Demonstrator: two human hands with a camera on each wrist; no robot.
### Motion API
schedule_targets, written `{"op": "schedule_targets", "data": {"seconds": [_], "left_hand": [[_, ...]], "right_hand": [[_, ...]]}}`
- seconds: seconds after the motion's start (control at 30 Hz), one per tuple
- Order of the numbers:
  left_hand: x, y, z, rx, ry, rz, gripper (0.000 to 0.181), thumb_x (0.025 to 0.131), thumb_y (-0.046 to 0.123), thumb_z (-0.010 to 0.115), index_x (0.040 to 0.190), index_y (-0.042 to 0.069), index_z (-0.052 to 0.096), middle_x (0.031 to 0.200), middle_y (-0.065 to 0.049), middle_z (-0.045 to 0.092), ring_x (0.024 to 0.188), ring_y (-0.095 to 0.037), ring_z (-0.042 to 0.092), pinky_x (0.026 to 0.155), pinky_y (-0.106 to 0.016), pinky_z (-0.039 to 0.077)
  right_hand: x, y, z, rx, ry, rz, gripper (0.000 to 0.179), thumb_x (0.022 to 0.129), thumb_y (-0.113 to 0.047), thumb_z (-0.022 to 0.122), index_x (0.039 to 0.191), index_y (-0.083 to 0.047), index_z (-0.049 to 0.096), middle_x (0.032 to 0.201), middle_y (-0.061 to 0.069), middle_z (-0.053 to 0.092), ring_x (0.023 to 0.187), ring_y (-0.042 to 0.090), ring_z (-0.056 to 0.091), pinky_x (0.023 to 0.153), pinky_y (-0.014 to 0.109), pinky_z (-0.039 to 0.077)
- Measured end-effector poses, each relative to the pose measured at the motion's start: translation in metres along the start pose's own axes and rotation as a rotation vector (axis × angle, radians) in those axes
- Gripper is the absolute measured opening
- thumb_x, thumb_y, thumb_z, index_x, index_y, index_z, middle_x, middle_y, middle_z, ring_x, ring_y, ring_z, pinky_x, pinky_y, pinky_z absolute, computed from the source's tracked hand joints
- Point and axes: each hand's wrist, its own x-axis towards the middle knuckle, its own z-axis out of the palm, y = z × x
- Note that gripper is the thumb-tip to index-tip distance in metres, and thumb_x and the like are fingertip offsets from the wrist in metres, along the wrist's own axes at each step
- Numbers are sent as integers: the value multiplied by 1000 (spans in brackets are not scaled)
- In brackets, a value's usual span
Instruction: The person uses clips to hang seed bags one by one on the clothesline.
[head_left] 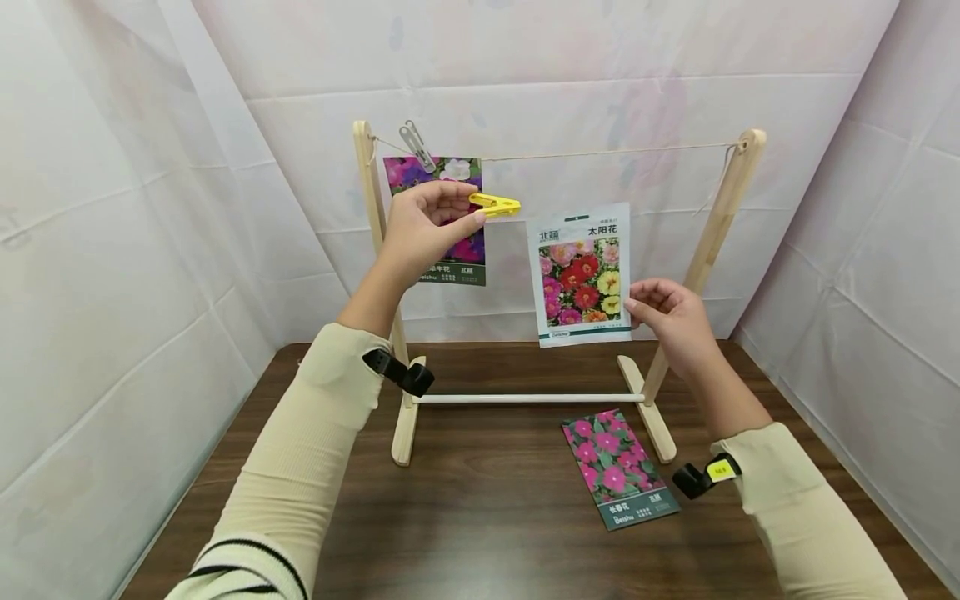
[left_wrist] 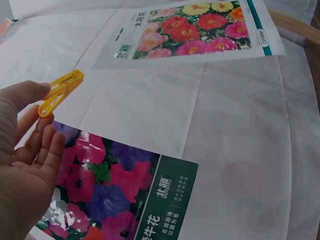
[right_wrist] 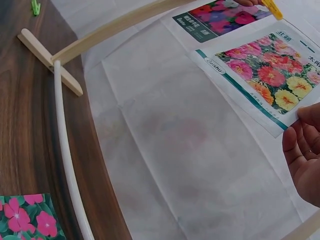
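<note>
My left hand pinches a yellow clothespin between thumb and fingers, in front of a purple-flower seed packet. A grey clothespin sits at the top of that packet, by the string. With thumb and fingertips, my right hand pinches the right edge of a white seed packet showing red, pink and yellow flowers. This packet is upright below the string, its top apart from it. In the left wrist view the yellow clothespin is seen near the white packet.
A wooden stand with a left post, a right post and a white lower rod stands on the dark table. A pink-flower seed packet lies on the table at front right. A green clip appears in the right wrist view.
</note>
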Motion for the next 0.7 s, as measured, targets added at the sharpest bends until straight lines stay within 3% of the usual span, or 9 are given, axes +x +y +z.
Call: {"op": "schedule_targets", "data": {"seconds": [0.3,0.7], "left_hand": [[8,6,2,-3,-32,2,33,86,7,74,117,-3,66,107,-14,67,96,-22,65,85,-27,55],[17,15,8,25,33,53,33,85,8,76,116,-2,69,104,-20,63,89,-21,63,83,-26,55]], "right_hand": [[7,-2,2,-19,1,8,4,93,-3,65,96,0,64,84,1,61,71,13,55,63,19,52],[19,-2,6,-39,0,36,5,94,-4,65,98,-3,64,86,1,61,73,13,55,65,19,52]]}}
